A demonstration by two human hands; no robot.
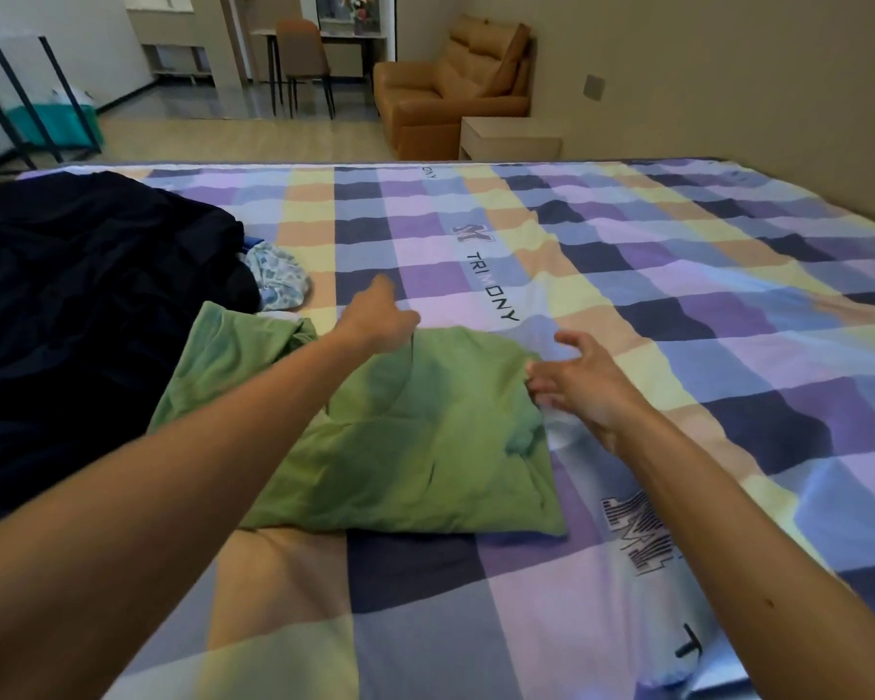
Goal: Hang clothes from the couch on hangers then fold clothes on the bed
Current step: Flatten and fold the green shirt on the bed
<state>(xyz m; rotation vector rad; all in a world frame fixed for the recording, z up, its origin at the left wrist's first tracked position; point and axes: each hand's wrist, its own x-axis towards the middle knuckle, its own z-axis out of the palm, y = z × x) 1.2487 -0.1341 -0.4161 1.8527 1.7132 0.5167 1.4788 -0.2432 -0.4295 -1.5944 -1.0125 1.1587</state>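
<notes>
The tan leather couch (450, 88) is showing no clothes (hanging likely done). The green cloth garment (425, 447) is lying part-folded on the checked bed (678, 295), the right hand (584, 384) spreading its fingers wide at its edge, the left hand (380, 318) curling at its far edge, grip unclear. The dark navy pile (72, 305) is waiting unfolded.

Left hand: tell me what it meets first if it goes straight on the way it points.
From the left hand, probably the checked bedcover just past the green garment; depth is unclear.
</notes>
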